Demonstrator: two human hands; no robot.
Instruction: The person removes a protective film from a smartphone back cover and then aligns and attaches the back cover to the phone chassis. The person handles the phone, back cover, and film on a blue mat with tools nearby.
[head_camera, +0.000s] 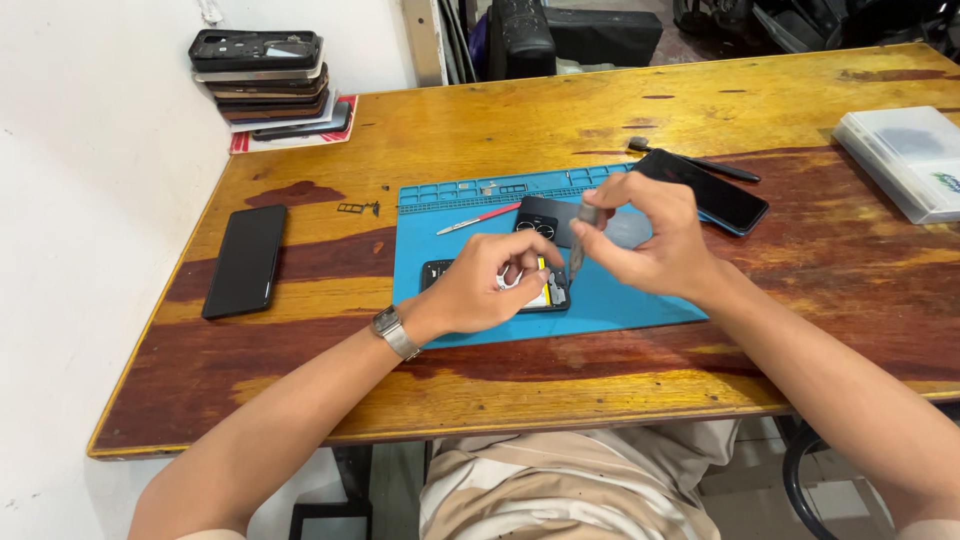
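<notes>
Left hand (485, 290), metal watch on wrist, fingers curled down pinning opened black phone body (497, 287) flat on blue silicone repair mat (610, 300), likely to steady it. Right hand (650, 240) pinches slim grey screwdriver (581, 240) upright, tip over phone's top end. Beyond: detached dark back cover (560, 218), red-handled tool (478, 219), black phone (703, 190). Far left: stacked phone shells (265, 80).

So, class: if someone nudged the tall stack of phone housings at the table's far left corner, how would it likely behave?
The stack of phone housings would probably slide apart: thin, smooth pieces lie unevenly piled. It sits near the edge of the wooden table, so pieces might fall off. Each looks light and stiff.
</notes>
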